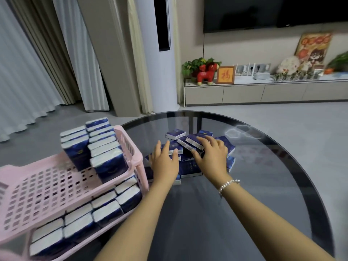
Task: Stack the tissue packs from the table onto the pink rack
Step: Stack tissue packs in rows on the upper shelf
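Dark blue plastic-wrapped tissue packs (190, 151) lie heaped on the round smoked-glass table (263, 166) just right of the two-tier pink plastic rack (47, 178), both hands, left (164, 162) and right (211, 151), resting spread-fingered on them, gathering; closing around several seems next.

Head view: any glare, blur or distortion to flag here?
Head view: ceiling-light glare on the glass table; slight motion blur on both hands and the loose tissue packs; wide-angle bending at the edges, so the curtains lean; the pink rack reads clearly.
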Action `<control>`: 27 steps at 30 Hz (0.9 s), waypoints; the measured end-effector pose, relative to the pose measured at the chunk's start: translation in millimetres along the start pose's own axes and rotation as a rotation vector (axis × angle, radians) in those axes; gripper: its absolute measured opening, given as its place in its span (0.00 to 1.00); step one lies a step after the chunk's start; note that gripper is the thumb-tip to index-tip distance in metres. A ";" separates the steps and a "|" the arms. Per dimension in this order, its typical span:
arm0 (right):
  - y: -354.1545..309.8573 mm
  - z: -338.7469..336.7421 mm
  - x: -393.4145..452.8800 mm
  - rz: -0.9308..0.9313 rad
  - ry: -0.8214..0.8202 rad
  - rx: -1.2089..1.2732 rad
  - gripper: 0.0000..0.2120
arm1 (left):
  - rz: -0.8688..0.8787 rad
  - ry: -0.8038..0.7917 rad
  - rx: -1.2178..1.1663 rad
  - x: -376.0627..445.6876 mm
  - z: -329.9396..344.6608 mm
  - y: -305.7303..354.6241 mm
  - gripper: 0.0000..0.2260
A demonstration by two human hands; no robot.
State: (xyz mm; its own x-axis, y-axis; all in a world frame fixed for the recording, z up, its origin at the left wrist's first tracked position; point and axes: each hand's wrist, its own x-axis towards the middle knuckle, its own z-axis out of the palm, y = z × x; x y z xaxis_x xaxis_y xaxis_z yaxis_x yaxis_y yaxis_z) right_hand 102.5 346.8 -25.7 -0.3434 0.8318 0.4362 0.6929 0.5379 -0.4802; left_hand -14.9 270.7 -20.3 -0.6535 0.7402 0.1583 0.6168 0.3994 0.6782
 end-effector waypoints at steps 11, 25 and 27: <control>14.5 2.7 79.5 -0.133 -0.667 -0.132 0.28 | 0.021 -0.358 0.414 41.9 9.7 -7.3 0.33; -2.3 -32.0 46.8 -0.190 -0.570 -0.015 0.26 | 0.008 -0.144 0.064 -11.4 -5.8 -9.2 0.31; -3.5 -45.4 34.6 -0.203 -0.546 0.019 0.26 | 0.011 -0.136 0.029 -25.2 -10.3 -5.9 0.32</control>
State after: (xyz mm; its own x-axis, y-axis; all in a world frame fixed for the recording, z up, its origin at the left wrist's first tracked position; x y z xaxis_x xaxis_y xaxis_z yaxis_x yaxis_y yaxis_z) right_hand 116.9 367.5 25.6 -0.7485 0.6597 0.0679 0.5694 0.6918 -0.4441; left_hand -6.6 244.1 -20.8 -0.5824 0.8103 0.0652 0.6369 0.4050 0.6560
